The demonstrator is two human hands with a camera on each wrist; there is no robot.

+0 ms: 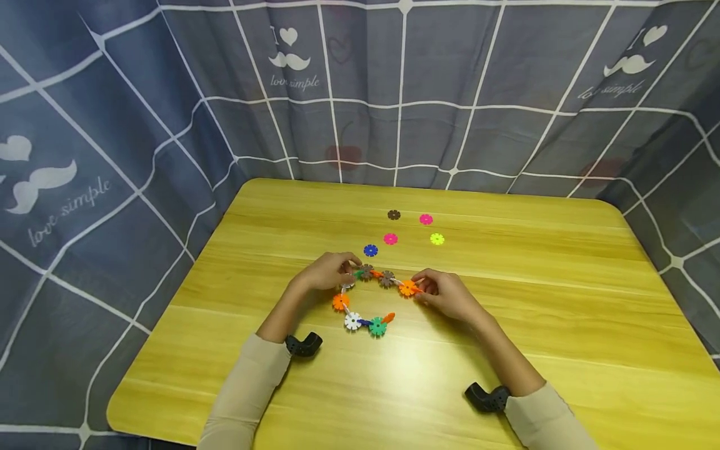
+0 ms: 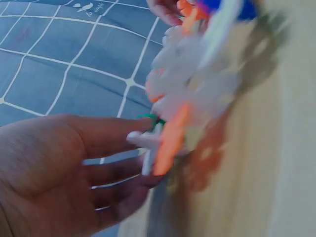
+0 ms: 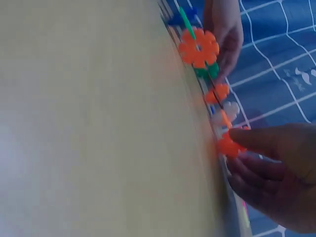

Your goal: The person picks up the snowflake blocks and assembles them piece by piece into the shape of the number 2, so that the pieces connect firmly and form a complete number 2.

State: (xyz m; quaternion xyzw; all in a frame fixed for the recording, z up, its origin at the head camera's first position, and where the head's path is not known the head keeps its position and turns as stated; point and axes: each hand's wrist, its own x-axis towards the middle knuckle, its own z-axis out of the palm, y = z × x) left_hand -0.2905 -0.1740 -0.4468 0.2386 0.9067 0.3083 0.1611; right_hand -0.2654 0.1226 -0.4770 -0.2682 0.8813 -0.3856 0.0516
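A curved chain of interlocking snowflake discs lies on the table in the head view, open on its right side. White (image 1: 352, 321), green (image 1: 378, 327) and orange (image 1: 340, 302) discs form its near and left parts; brown discs (image 1: 387, 279) lie along the far part. My left hand (image 1: 326, 272) pinches the chain at its far left corner, by a green and a white disc. At the far right end, my right hand (image 1: 450, 294) pinches an orange disc (image 3: 229, 144) between thumb and fingers. The left wrist view is blurred around the discs.
Beyond the chain lie loose discs: blue (image 1: 370, 250), pink (image 1: 390, 239), another pink (image 1: 426, 219), yellow-green (image 1: 437, 239) and brown (image 1: 394, 215). A grey checked curtain (image 1: 365, 75) hangs behind the wooden table (image 1: 562, 281). Each wrist bears a black device (image 1: 486, 398).
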